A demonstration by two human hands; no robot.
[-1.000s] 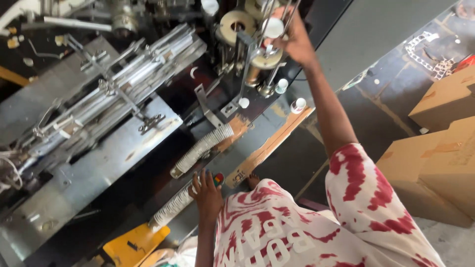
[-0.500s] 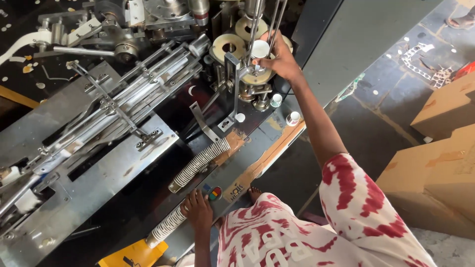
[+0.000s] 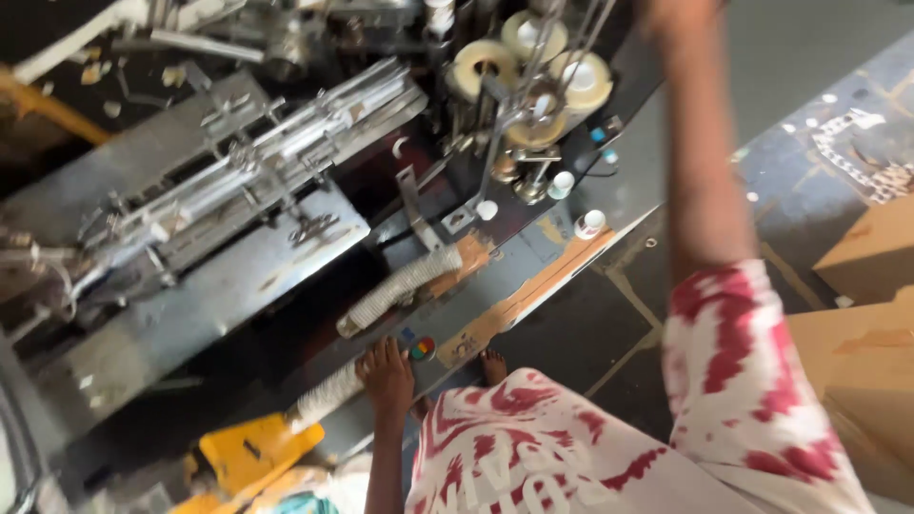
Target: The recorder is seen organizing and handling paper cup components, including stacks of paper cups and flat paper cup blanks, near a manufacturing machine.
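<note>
Your right hand has risen past the frame top, fingers' grip untellable; left hand lies flat, fingers loose, on the machine edge beside the stacked paper cups

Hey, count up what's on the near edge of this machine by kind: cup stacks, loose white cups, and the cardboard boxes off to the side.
Stacks of paper cups lying on their side: 2
Loose white cups standing near the reels: 3
Cardboard boxes: 2
Total: 7
The left hand rests by the lower stack.
</note>
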